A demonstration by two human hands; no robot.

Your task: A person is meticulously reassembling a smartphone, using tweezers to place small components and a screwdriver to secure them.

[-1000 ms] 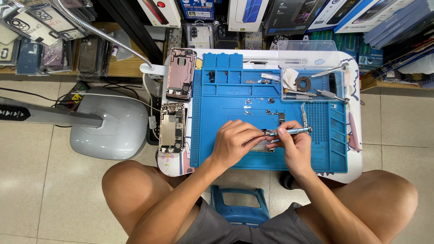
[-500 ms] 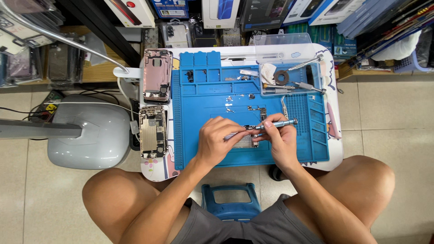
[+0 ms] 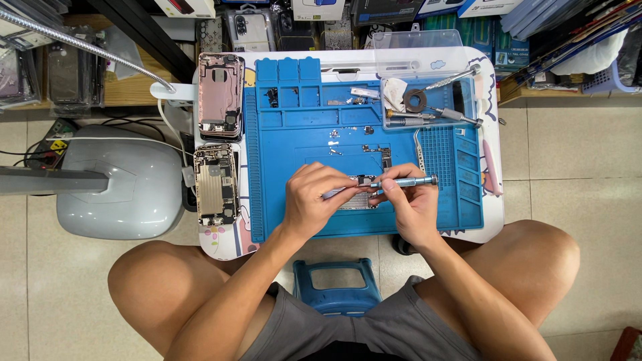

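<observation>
Item: a slim grey screwdriver (image 3: 406,181), being held in the right hand (image 3: 409,208). Its long axis is lying nearly level across the view, the butt end pointing towards the person's right and the tip pointing left, onto a small flat phone part (image 3: 353,195). The right fingers (image 3: 389,190) are being closed narrowly around the shaft near the tip.

The phone part (silver, with a dark piece at its upper edge) is being pinned against the blue repair mat (image 3: 307,144) by the left hand (image 3: 311,200), whose fingers are being curled down over its left end. Both hands are touching at the part, near the front middle of the mat.

The mat is lying on a small white worktop (image 3: 498,220). Two opened phone housings (image 3: 219,137) are lying one behind the other just beside the mat's left edge. Tweezers (image 3: 419,150) and further drivers (image 3: 428,117) are lying towards the mat's far right corner, well apart from the hands. A blue stool (image 3: 334,287) is showing between the knees.
</observation>
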